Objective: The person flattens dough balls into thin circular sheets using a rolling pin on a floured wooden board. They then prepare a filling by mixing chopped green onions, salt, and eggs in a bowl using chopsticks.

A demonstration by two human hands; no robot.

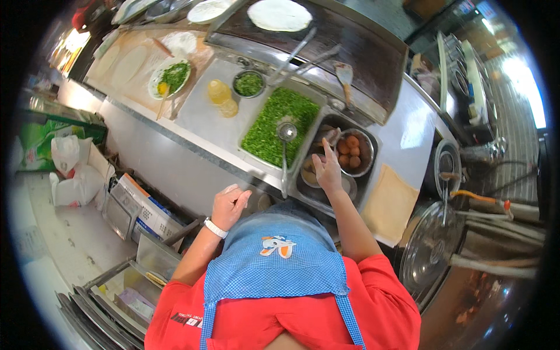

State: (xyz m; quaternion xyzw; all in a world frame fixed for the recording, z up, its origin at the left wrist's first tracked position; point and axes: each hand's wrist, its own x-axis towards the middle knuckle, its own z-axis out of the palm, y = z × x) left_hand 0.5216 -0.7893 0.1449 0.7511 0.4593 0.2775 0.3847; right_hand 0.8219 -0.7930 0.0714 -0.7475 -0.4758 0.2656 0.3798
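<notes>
My right hand (329, 170) is over a dark tray (372, 175), fingers apart and holding nothing that I can see. Just right of its fingertips, a metal bowl (371, 151) in the tray holds several round brown things, apparently eggs. My left hand (229, 203), with a white watch at the wrist, is loosely curled in front of the counter edge; nothing shows in it. Between and beyond both hands, a rectangular pan of chopped greens (271, 127) has a metal ladle (286, 131) lying across it, its handle over the near rim.
A griddle (367, 65) at the back bears a round of pale dough (280, 15). Tongs (302, 48) and a scraper (344, 78) lie on its edge. Left stand an oil bottle (222, 96) and a white bowl (153, 83) of greens with yolk. A brown paper sheet (389, 203) lies right.
</notes>
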